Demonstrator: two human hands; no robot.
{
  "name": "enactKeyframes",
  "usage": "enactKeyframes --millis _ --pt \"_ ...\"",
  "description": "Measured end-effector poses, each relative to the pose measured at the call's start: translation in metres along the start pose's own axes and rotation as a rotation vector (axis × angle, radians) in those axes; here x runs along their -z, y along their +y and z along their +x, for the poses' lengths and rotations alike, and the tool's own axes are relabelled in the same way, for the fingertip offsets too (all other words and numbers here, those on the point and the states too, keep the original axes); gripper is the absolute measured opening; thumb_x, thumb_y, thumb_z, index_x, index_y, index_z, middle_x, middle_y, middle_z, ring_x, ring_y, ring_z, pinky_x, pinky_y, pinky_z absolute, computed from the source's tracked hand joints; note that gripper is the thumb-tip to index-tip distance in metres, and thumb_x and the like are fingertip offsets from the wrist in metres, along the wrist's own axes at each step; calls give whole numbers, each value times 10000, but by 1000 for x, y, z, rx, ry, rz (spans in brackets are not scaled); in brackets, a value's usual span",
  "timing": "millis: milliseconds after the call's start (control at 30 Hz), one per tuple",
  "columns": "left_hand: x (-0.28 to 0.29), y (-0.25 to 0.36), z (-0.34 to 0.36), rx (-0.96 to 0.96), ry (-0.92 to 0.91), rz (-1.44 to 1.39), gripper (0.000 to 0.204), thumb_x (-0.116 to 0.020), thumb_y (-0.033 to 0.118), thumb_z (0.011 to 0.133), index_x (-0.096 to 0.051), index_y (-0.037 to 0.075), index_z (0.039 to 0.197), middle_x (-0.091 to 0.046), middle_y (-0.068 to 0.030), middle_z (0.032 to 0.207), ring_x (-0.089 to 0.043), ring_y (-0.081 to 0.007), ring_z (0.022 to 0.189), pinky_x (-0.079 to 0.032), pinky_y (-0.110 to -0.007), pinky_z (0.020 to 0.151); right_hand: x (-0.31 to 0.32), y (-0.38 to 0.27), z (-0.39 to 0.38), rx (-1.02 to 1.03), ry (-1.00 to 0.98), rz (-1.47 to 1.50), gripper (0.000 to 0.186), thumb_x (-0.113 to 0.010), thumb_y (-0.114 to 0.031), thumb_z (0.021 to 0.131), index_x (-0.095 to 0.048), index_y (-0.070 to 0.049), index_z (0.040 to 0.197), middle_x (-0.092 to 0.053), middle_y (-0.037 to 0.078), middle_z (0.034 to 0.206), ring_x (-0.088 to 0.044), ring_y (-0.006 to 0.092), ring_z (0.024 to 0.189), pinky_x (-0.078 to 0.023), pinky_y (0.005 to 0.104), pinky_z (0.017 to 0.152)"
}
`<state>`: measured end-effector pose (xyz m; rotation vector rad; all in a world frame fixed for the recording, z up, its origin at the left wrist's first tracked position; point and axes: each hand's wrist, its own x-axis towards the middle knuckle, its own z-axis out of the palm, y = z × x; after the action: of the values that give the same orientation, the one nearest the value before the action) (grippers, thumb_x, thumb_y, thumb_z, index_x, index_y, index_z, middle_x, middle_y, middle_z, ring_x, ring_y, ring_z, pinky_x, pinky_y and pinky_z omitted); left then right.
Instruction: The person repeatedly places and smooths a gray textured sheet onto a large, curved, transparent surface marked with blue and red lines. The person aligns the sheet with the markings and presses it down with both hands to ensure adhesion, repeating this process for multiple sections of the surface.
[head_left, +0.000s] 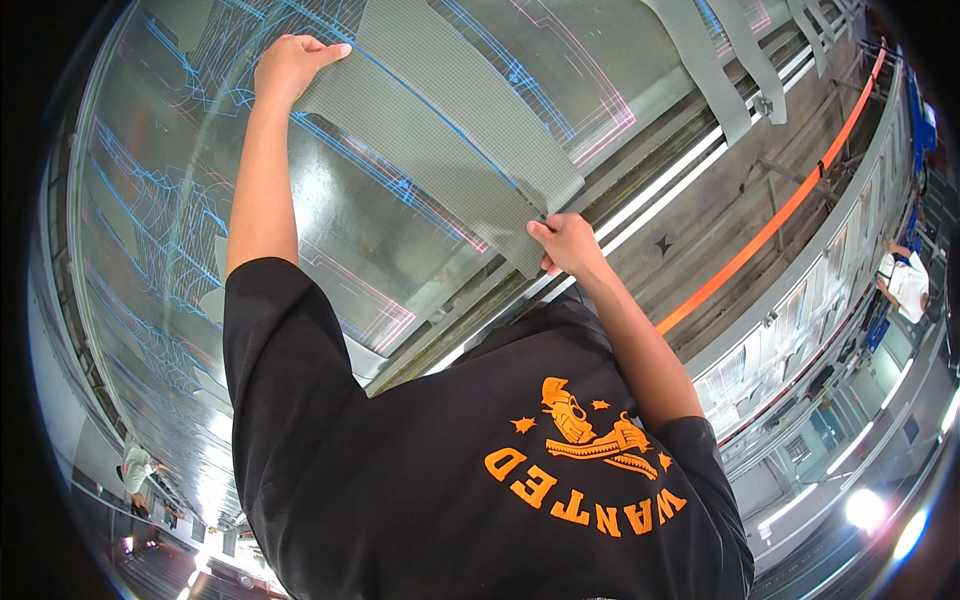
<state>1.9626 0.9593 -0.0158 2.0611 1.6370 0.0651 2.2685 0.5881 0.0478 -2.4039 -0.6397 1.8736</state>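
Note:
A long grey gridded sheet with a blue line along it lies diagonally across a worktable marked with fine blue and pink lines. My left hand is at the sheet's upper left part, fingers curled and thumb on it beside the blue line. Lower right, my right hand pinches the sheet's near end, where the blue line meets a dark seam or gap. Both forearms reach up from my black-sleeved body.
Further grey cut strips lie at upper right, near metal rails along the table edge. An orange band runs beside them. One person in white is at far right; another person is at lower left.

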Motion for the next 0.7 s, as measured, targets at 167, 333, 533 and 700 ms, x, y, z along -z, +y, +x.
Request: enactKeyframes --millis 167,333,533,700 --pt "2 0 1 -6 -30 -1 619 -823 687 739 -770 98 922 -756 -61 878 -714 -218 815 -541 -395 744 0 -1 1 -7 0 -12 413 -639 -308 1033 -656 52 832 -668 121 631 -669 191 504 -552 361 550" --pt "4 4 -1 -7 -6 62 628 -821 671 757 -737 88 975 -727 -54 855 -705 -231 820 -536 -398 749 -2 1 4 -10 -7 -9 427 -633 -321 1039 -654 49 826 -670 120 631 -665 187 503 -551 367 550" --pt "-12 21 -23 -238 380 418 508 -755 561 877 -724 137 1154 -723 -91 1142 -688 -303 1064 -508 -476 918 -1 1 5 -34 -32 -47 434 -631 -361 1041 -664 32 859 -671 109 645 -661 184 514 -557 378 554" --pt "-63 71 -62 -451 509 320 659 -528 582 1032 -542 117 1499 -493 -182 1577 -474 -376 1440 -349 -547 1179 -3 3 6 -34 -19 -43 424 -628 -352 1042 -664 33 869 -672 106 645 -662 187 514 -565 381 554"
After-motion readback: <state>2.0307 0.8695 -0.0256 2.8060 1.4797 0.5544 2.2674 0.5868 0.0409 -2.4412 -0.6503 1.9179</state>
